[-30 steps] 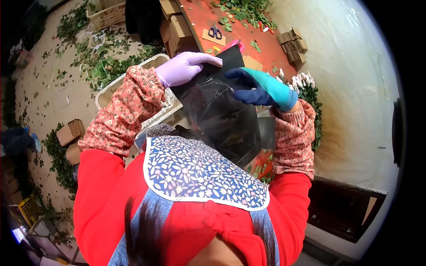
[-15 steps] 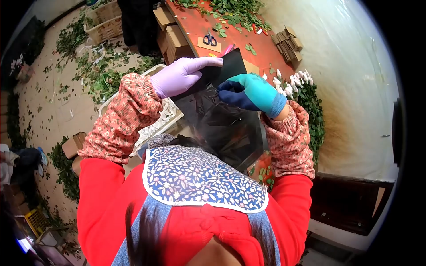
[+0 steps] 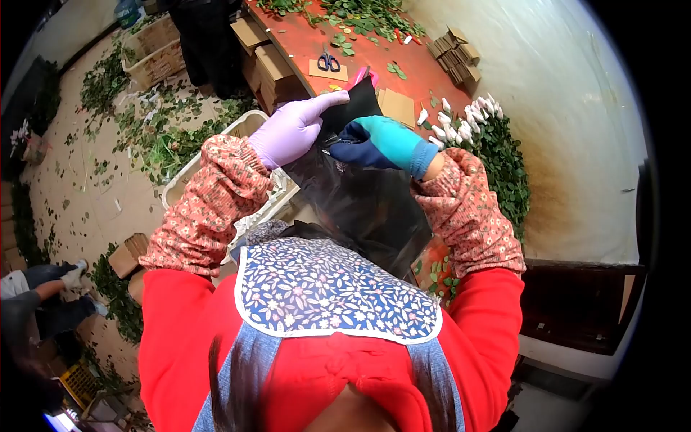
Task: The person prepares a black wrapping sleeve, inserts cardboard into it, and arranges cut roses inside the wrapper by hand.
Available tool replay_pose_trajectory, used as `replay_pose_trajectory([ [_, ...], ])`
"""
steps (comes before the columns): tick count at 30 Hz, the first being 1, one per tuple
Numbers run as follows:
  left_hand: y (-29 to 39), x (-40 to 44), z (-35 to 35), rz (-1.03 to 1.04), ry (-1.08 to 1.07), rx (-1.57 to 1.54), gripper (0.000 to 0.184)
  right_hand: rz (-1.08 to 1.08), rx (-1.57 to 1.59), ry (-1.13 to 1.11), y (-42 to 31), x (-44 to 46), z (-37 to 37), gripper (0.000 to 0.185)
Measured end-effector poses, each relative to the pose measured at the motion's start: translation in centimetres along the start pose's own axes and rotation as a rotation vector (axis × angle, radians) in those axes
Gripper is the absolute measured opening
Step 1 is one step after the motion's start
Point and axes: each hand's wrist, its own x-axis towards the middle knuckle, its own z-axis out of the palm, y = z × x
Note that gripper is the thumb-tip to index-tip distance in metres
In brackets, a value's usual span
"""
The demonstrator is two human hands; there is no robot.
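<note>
A dark plastic sleeve (image 3: 367, 209), partly see-through lower down, hangs in front of my apron. My left hand (image 3: 291, 133), in a lilac glove, is closed on its upper left edge, with the index finger stretched along the opaque black top. My right hand (image 3: 385, 144), in a teal and navy glove, pinches the sleeve just below that top part, its fingertips close to my left hand. Folds of the plastic hide exactly how the layers lie between the fingers.
On the red table (image 3: 295, 36) lie scissors (image 3: 329, 62), cardboard pieces (image 3: 396, 108), leaves and a stack of folded cardboard (image 3: 455, 56). White roses (image 3: 464, 129) stand at the right. A white crate (image 3: 176, 183) sits at the left; leaf litter covers the floor. Someone's legs show far left.
My right hand has shifted left along the sleeve, nearer to my left hand. The whole view has shifted slightly, and the person's legs at the far left have moved.
</note>
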Motion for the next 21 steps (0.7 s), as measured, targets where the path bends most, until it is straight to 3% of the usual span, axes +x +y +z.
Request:
replay_pose_trajectory([
  [3, -0.3, 0.0, 0.5, 0.081, 0.063, -0.022, 0.056, -0.005, -0.044, 0.061, 0.4, 0.3, 1.2, 0.045],
  [6, -0.4, -0.2, 0.2, 0.029, 0.040, -0.034, 0.057, -0.099, 0.006, 0.080, 0.9, 0.3, 1.7, 0.039],
  [7, -0.5, -0.2, 0.0, 0.029, 0.041, -0.034, 0.057, -0.148, 0.076, 0.093, 1.0, -0.1, 1.8, 0.036],
  [9, -0.7, -0.4, -0.3, -0.053, -0.051, -0.220, 0.059, -0.285, -0.078, 0.170, 0.2, -1.2, 1.9, 0.031],
  [11, -0.1, -1.0, -0.3, 0.007, -0.051, -0.279, 0.061, -0.421, -0.034, 0.234, 1.4, -1.4, 2.2, 0.027],
  [12, 0.4, -1.4, -0.7, -0.019, -0.101, -0.307, 0.064, -0.417, -0.032, 0.232, 1.5, -1.4, 2.2, 0.027],
  [14, 3.0, -2.2, -1.3, -0.110, -0.144, -0.301, 0.077, -0.161, 0.373, 0.064, 1.5, -1.5, 1.9, 0.022],
  [15, 2.6, -2.3, -1.2, -0.097, -0.138, -0.271, 0.082, -0.160, 0.374, 0.066, 1.6, -1.4, 1.8, 0.022],
  [17, 1.8, -2.3, -1.0, -0.105, -0.119, -0.174, 0.077, -0.128, 0.432, 0.065, 1.9, -1.5, 2.0, 0.019],
  [19, 0.2, -2.2, -0.4, -0.076, -0.109, -0.148, 0.062, -0.120, 0.425, 0.036, 1.8, -1.4, 2.4, 0.020],
  [20, -0.4, -2.2, -0.2, -0.064, -0.067, -0.056, 0.043, -0.116, 0.412, 0.011, 1.7, -1.5, 2.5, 0.020],
  [21, -0.7, -2.1, 0.0, -0.064, -0.063, -0.059, 0.043, -0.115, 0.409, 0.008, 1.7, -1.7, 2.4, 0.020],
])
